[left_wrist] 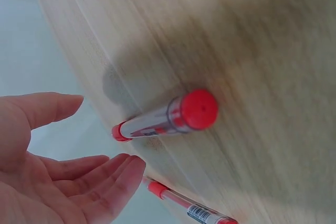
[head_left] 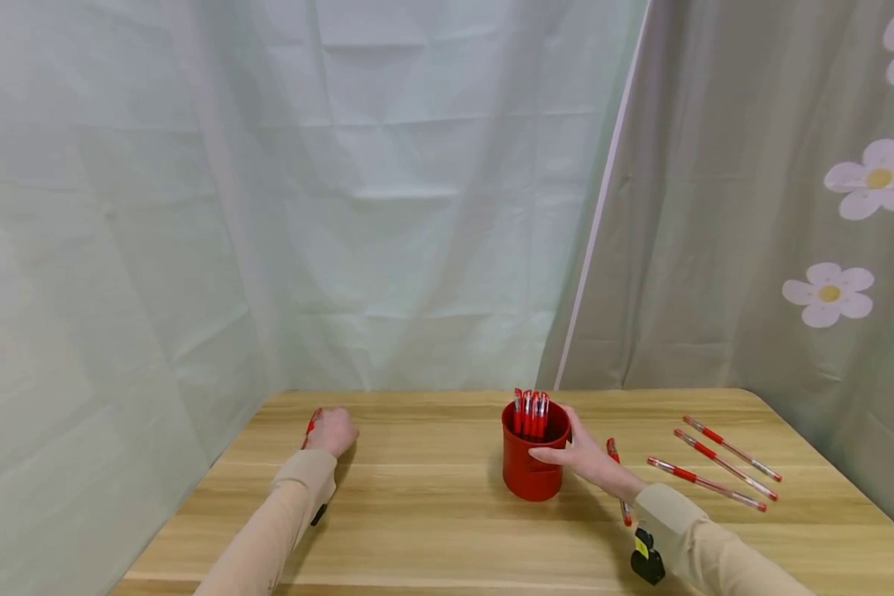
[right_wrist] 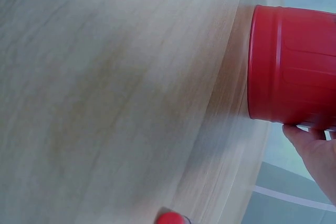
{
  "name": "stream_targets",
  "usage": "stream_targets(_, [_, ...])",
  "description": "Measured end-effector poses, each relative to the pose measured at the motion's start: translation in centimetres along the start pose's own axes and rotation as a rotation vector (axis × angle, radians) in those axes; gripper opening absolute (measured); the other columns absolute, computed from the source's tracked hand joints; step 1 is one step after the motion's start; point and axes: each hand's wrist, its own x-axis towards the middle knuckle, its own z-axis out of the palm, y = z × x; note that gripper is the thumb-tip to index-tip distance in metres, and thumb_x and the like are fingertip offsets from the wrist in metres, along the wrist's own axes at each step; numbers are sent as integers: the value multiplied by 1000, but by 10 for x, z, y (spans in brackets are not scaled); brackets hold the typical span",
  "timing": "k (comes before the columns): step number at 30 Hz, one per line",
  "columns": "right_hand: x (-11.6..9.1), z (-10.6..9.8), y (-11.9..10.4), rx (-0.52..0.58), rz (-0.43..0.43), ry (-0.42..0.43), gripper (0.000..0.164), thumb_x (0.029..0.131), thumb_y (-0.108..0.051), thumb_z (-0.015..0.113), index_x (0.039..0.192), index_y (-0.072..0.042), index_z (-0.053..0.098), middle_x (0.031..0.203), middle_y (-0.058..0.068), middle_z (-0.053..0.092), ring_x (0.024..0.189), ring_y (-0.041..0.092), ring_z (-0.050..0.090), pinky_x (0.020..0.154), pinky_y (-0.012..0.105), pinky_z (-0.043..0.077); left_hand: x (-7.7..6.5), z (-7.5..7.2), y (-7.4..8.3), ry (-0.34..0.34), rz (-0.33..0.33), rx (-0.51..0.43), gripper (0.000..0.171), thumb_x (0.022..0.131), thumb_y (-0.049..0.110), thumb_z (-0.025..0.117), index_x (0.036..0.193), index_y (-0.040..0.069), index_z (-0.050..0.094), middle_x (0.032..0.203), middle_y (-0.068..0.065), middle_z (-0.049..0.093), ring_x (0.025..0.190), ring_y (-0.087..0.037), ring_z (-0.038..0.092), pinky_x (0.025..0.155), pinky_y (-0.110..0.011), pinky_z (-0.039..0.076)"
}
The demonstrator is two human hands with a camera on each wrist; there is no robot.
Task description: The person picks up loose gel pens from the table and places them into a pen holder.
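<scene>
My right hand (head_left: 592, 455) grips the red pen cup (head_left: 523, 472) from its right side, thumb across the front; in the right wrist view the fingers (right_wrist: 314, 150) lie against the cup wall (right_wrist: 310, 66). Several red pens (head_left: 531, 414) stand upright in the cup. At the left, my left hand (head_left: 333, 430) is over a red pen (head_left: 312, 422), which it partly hides. In the left wrist view that hand (left_wrist: 68, 171) has its thumb spread from the fingers. One red-capped pen (left_wrist: 157, 123) lies just beyond the fingertips, and another pen (left_wrist: 191, 205) lies lower down.
Right of the cup, a red pen (head_left: 614, 451) lies partly under my right forearm. Farther right, three more pens (head_left: 704, 483) lie slanted on the wooden table (head_left: 432, 530). Pale curtains (head_left: 417, 207) hang behind the table and along its left side.
</scene>
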Motion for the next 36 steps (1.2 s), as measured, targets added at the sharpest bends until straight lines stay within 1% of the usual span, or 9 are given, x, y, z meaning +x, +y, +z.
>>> stream_targets(5, [0,0,3,-25,-10,6,71,76,-16,74,131,-7,29,129,13,40,114,30,39,88,46,38,2,4,-2,-19,-34,-12,18,80,7,56,74,-10,52,78,-27,47,70,-39,54,54,-48,47])
stream_targets(7, [0,0,1,-36,-1,10,71,76,-16,74,131,-8,29,128,13,40,114,30,39,89,46,37,2,5,-3,-37,-42,-19,18,81,7,54,75,-10,52,78,-27,46,68,-37,53,54,-47,47])
stream_targets(10, [-3,1,-8,-35,7,2,71,76,-15,74,130,-5,29,127,15,40,114,32,39,88,47,37,2,5,-3,-55,-52,-21,17,81,5,52,73,-10,53,79,-28,46,67,-36,53,53,-45,47])
stream_targets(13, [-7,2,-19,-23,7,-13,71,76,-13,73,130,-2,29,127,17,40,113,34,39,88,48,38,2,4,-2,-55,-52,-10,16,81,2,50,75,-13,54,81,-33,47,70,-40,53,55,-47,47])
stream_targets(15, [-10,3,-26,-24,7,-20,70,77,-13,73,130,0,28,126,18,40,113,35,39,88,48,38,4,5,-3,-54,-59,-6,17,82,0,48,80,-15,55,83,-35,47,76,-45,53,59,-50,47])
stream_targets(18, [-11,4,-30,-24,14,-19,70,77,-11,72,130,0,28,127,18,40,114,34,38,88,47,38,9,8,-4,-56,-60,10,20,85,-1,44,86,-18,55,88,-39,47,81,-50,51,64,-52,46])
stream_targets(24, [-11,5,-30,-4,11,-24,71,77,-11,72,131,0,26,128,18,39,114,35,37,89,48,37,15,15,-9,-74,-88,10,23,87,-3,39,94,-18,54,95,-41,45,87,-53,48,66,-56,44])
stream_targets(36, [-13,4,-28,6,15,-23,71,78,-11,72,132,-1,26,128,18,38,115,35,37,88,48,37,17,17,-8,-57,-97,1,23,86,-5,39,98,-19,52,94,-41,44,88,-52,48,67,-56,44])
